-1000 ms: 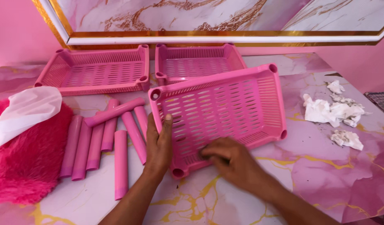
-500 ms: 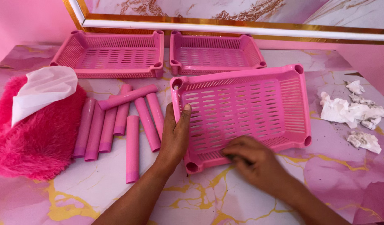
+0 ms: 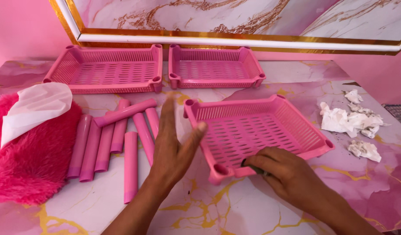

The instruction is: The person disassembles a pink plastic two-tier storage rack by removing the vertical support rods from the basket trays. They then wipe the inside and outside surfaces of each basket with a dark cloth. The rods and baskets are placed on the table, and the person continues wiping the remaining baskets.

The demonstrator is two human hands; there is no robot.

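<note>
a pink marbled tabletop (image 3: 261, 209) with gold veins filled the lower frame, pink walls (image 3: 22, 30) rose behind, and a gold-framed marble panel (image 3: 209, 17) crossed the top.

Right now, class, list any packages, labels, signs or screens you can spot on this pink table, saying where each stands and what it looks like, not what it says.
No labels, signs or screens show.
Nearest to packaging: a translucent white plastic bag, empty and crumpled, lying on the pink fluffy mat at the table's left edge.
Crumpled white paper scraps, loose lumps at the table's right side.
</note>
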